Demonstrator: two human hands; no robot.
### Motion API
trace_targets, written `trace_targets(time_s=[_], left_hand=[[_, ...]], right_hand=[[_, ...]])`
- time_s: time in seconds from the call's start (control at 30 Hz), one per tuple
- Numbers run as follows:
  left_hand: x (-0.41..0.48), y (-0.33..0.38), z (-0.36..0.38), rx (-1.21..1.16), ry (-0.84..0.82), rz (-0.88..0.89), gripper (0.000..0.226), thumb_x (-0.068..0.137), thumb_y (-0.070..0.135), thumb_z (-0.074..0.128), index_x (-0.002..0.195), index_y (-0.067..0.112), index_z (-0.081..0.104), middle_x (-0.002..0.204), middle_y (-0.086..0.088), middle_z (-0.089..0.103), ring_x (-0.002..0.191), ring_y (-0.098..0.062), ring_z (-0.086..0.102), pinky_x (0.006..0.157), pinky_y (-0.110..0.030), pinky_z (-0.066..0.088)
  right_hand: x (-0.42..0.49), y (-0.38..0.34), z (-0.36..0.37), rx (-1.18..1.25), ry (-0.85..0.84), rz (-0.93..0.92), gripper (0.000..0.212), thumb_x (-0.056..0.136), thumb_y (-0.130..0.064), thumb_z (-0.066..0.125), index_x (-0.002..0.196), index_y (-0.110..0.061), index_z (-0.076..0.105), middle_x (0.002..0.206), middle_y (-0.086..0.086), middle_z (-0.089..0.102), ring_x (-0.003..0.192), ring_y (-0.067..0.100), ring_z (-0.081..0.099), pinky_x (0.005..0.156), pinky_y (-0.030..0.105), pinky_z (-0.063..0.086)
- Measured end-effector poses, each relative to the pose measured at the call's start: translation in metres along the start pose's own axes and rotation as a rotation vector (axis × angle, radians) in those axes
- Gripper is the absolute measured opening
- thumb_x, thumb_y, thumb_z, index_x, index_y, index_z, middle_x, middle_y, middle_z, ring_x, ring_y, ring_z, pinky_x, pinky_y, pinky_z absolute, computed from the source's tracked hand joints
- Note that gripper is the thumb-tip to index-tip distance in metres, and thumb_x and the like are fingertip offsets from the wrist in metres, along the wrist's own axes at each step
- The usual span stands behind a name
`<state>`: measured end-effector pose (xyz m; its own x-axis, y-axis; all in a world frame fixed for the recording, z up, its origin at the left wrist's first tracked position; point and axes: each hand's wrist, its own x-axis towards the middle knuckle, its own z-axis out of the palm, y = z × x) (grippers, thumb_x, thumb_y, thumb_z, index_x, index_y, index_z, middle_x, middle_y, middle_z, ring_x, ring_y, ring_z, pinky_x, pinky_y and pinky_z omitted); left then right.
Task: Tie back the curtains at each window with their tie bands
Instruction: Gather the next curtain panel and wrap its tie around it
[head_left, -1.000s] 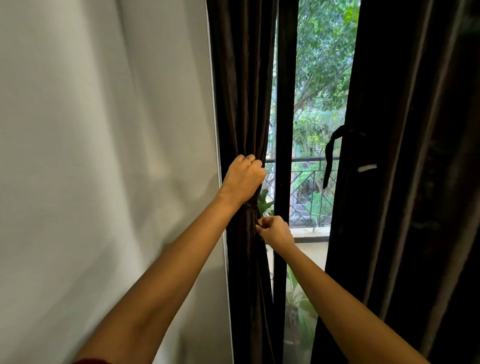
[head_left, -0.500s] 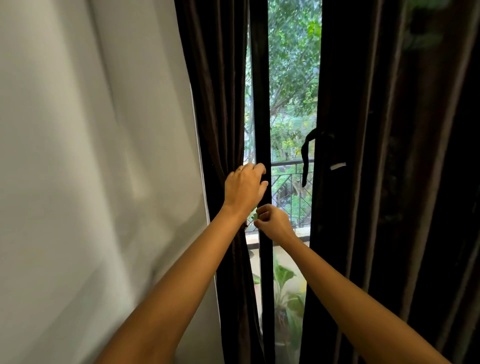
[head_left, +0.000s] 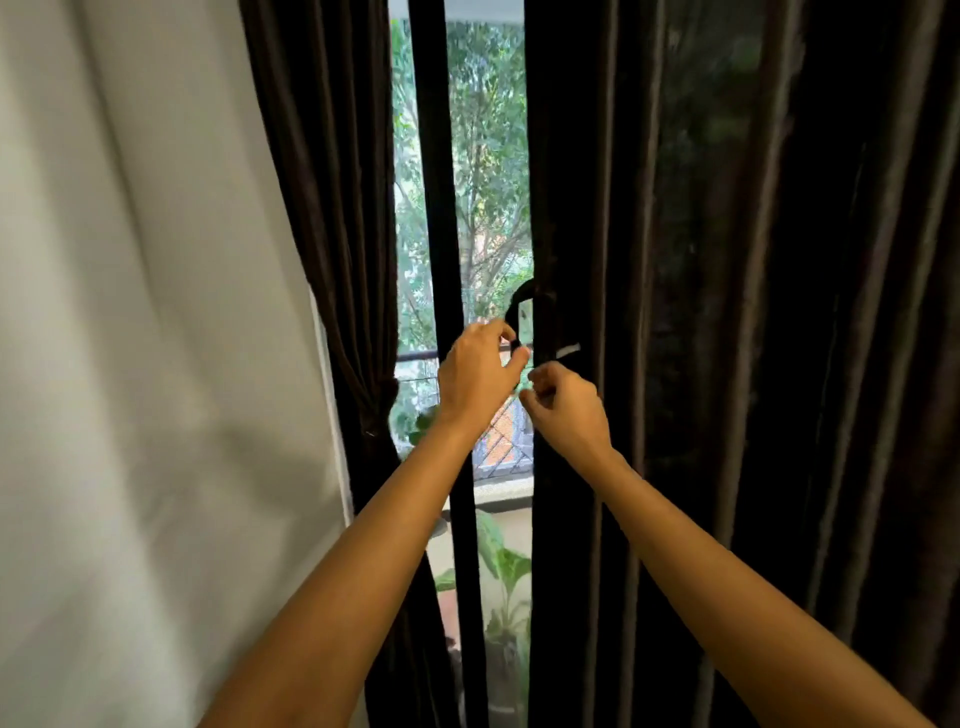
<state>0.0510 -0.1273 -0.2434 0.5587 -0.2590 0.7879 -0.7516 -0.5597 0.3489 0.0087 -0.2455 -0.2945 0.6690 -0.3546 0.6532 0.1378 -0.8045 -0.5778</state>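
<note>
The left dark curtain (head_left: 332, 218) is gathered and cinched by its tie band (head_left: 373, 411) beside the wall. On the right, another dark curtain (head_left: 675, 312) hangs loose. Its black tie band (head_left: 521, 304) loops off its inner edge, with a white fastening patch (head_left: 569, 349) showing. My left hand (head_left: 475, 376) is at that loop, thumb and fingers curled round the hanging strap. Just below the patch, my right hand (head_left: 569, 410) is against the curtain's edge with its fingers curled; I see nothing held in it.
A dark vertical window frame bar (head_left: 441, 208) runs between the curtains, with trees, a balcony railing (head_left: 498, 447) and potted plants outside. A light grey wall (head_left: 145, 364) fills the left side.
Both hands have left the tied left curtain and moved right to the other curtain's tie band. The view has shifted right with them.
</note>
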Motion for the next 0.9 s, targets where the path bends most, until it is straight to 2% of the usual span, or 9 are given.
trace_targets(time_s=[0.1, 0.2, 0.37, 0.5, 0.73, 0.83, 0.9], left_hand=[[0.004, 0.029, 0.018, -0.074, 0.033, -0.067, 0.027, 0.087, 0.041, 0.06, 0.104, 0.021, 0.061, 0.106, -0.002, 0.058, 0.089, -0.022, 0.062, 0.072, -0.037, 0.053], [0.008, 0.055, 0.033, -0.025, 0.032, -0.101, 0.032, 0.089, 0.043, 0.057, 0.112, 0.02, 0.057, 0.113, -0.004, 0.054, 0.093, -0.025, 0.061, 0.073, -0.034, 0.049], [0.01, 0.085, 0.045, 0.063, 0.026, -0.123, 0.042, 0.091, 0.045, 0.054, 0.119, 0.015, 0.05, 0.12, -0.009, 0.05, 0.1, -0.028, 0.057, 0.07, -0.035, 0.045], [0.014, 0.098, 0.044, 0.087, 0.06, -0.147, 0.043, 0.092, 0.042, 0.054, 0.122, 0.012, 0.049, 0.123, -0.011, 0.046, 0.1, -0.029, 0.057, 0.068, -0.03, 0.04], [0.042, 0.108, 0.033, 0.095, 0.086, -0.159, 0.05, 0.089, 0.049, 0.057, 0.123, 0.013, 0.047, 0.127, -0.011, 0.04, 0.102, -0.03, 0.056, 0.077, -0.039, 0.05], [0.064, 0.108, 0.026, 0.093, 0.115, -0.157, 0.054, 0.088, 0.051, 0.056, 0.125, 0.013, 0.047, 0.132, -0.014, 0.037, 0.116, -0.034, 0.047, 0.084, -0.041, 0.048], [0.078, 0.111, 0.022, 0.077, 0.122, -0.182, 0.059, 0.087, 0.053, 0.056, 0.129, 0.014, 0.045, 0.143, -0.017, 0.029, 0.13, -0.038, 0.033, 0.093, -0.044, 0.044]], right_hand=[[0.005, 0.018, -0.032, -0.036, 0.075, -0.086, 0.018, 0.085, -0.033, 0.059, 0.1, -0.023, 0.061, 0.092, -0.005, 0.065, 0.078, 0.016, 0.062, 0.063, 0.03, 0.049], [0.01, 0.034, -0.061, -0.08, 0.119, -0.126, 0.017, 0.086, -0.032, 0.057, 0.1, -0.024, 0.061, 0.094, -0.005, 0.063, 0.078, 0.016, 0.061, 0.062, 0.03, 0.048], [0.022, 0.053, -0.093, -0.072, 0.133, -0.118, 0.02, 0.088, -0.032, 0.055, 0.105, -0.023, 0.06, 0.099, -0.007, 0.062, 0.078, 0.012, 0.062, 0.064, 0.035, 0.054], [0.033, 0.062, -0.113, -0.053, 0.15, -0.115, 0.025, 0.09, -0.031, 0.055, 0.112, -0.02, 0.058, 0.103, -0.003, 0.061, 0.082, 0.013, 0.061, 0.065, 0.031, 0.052], [0.061, 0.062, -0.133, -0.041, 0.19, -0.134, 0.025, 0.09, -0.031, 0.055, 0.111, -0.018, 0.057, 0.104, 0.0, 0.06, 0.08, 0.014, 0.06, 0.064, 0.029, 0.051], [0.078, 0.055, -0.139, -0.055, 0.216, -0.156, 0.028, 0.09, -0.032, 0.055, 0.113, -0.017, 0.056, 0.107, 0.001, 0.059, 0.083, 0.015, 0.06, 0.064, 0.028, 0.049], [0.091, 0.05, -0.145, -0.064, 0.241, -0.184, 0.029, 0.09, -0.032, 0.055, 0.113, -0.017, 0.055, 0.108, 0.001, 0.058, 0.083, 0.016, 0.059, 0.063, 0.029, 0.049]])
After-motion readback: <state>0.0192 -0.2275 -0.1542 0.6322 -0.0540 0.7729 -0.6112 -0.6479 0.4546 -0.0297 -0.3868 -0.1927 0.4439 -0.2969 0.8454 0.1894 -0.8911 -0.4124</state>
